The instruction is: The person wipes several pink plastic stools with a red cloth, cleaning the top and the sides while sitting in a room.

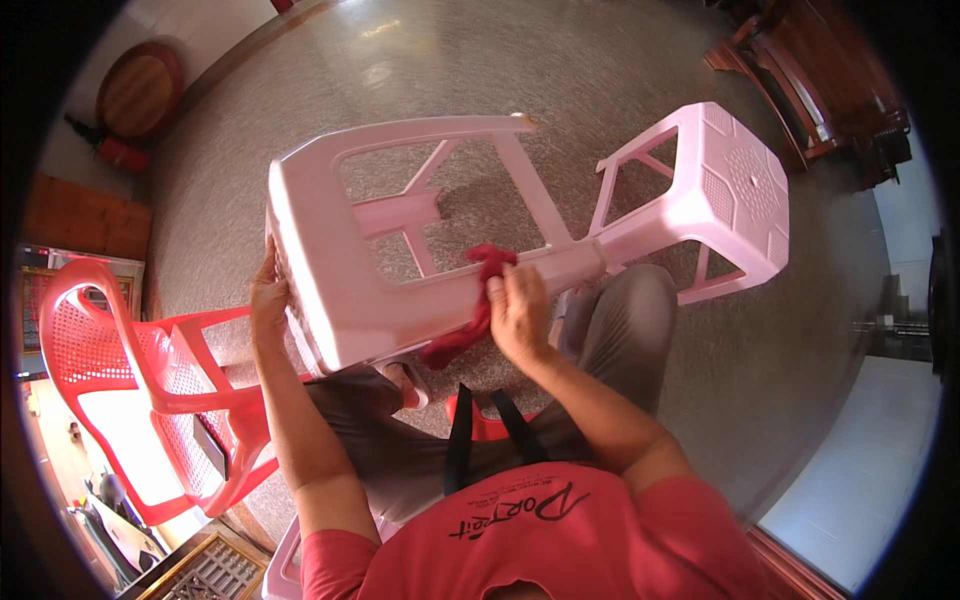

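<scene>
Red shirt [560,540] fronts pink stool [325,270], speckled floor [730,400], pale wall [215,35].

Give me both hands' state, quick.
Left hand: touching the nearer pink stool; how closed, can't tell.
Right hand: closed, holding the red cloth.

A red short-sleeved T-shirt [610,545] with black printed chest lettering [522,514] is worn, with grey trousers [635,325]. Two flat black straps [459,445] are observed over the lap. Open footwear [419,382] is noted.

Wooden furniture [830,75] and an armchair [90,345] suggest a home.
</scene>
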A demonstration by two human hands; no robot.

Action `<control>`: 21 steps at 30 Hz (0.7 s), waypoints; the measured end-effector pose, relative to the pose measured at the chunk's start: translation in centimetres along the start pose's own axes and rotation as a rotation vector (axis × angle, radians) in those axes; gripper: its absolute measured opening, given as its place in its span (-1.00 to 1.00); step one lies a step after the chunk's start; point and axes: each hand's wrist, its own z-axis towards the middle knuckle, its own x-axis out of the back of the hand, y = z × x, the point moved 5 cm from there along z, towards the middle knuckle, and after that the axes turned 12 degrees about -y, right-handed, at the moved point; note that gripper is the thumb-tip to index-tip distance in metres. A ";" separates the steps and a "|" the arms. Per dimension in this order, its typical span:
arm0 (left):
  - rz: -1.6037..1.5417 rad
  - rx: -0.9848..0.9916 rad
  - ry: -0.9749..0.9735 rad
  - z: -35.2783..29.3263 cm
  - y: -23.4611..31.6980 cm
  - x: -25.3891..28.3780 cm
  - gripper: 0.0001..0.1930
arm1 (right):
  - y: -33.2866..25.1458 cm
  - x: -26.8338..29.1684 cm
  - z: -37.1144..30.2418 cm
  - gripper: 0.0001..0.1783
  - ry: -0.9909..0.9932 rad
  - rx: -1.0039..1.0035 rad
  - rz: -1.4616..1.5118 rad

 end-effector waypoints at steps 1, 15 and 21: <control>-0.051 -0.018 -0.003 0.0 0.1 -0.4 -0.32 | 2.4 -0.1 -0.1 -0.75 0.017 -0.074 -0.008; -0.093 0.020 -0.072 -0.1 -0.3 0.3 -0.32 | 16.9 0.1 0.1 -0.77 0.163 -0.576 -0.107; -0.099 0.044 0.006 -0.5 0.1 -0.4 -0.31 | 18.0 -0.1 0.3 -0.77 0.054 -0.784 -0.010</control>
